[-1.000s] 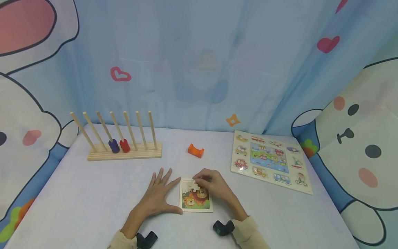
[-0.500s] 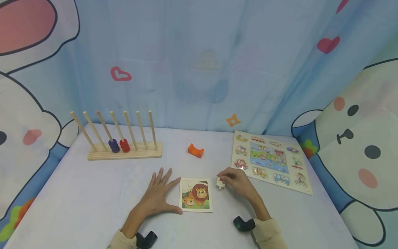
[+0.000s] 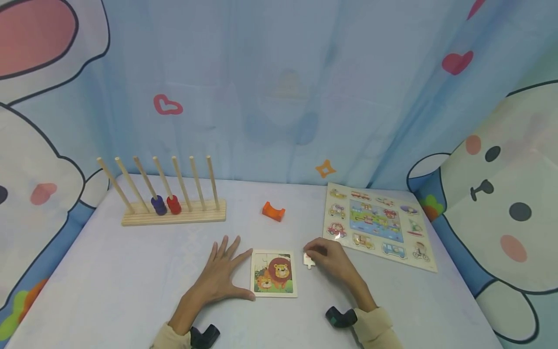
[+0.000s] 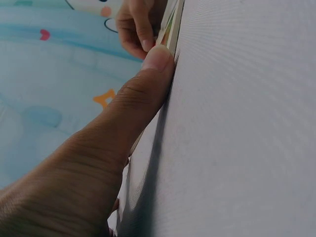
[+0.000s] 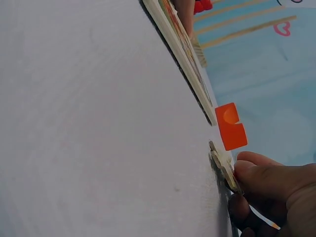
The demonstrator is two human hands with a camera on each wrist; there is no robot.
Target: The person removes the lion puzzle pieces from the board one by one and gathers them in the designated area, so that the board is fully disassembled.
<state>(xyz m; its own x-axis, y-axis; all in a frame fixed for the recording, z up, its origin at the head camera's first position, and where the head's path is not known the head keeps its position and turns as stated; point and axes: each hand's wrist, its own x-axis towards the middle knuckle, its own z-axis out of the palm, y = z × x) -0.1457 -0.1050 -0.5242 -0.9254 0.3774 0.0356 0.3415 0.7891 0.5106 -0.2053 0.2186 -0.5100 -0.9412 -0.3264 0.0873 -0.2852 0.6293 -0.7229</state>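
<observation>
A small square lion puzzle lies in its pale wooden frame at the middle of the table, its top right part showing bare wood. My left hand is spread flat along the left side, with thumb and index finger touching the frame's edge. In the left wrist view, that thumb meets the frame. To the right of the puzzle, my right hand pinches a light puzzle piece at the tabletop. The right wrist view shows this piece edge-on, its near end between thumb and finger.
A wooden peg stand with purple and red beads stands at the back left. Behind the puzzle lies an orange curved block. A larger vehicle picture board lies at right, just beyond my right hand. A blue curtain hangs behind.
My right hand has lifted the piece off the puzzle's top and moved it right. Since half a second ago it has lowered slightly to the table there. The left hand has stayed put.
</observation>
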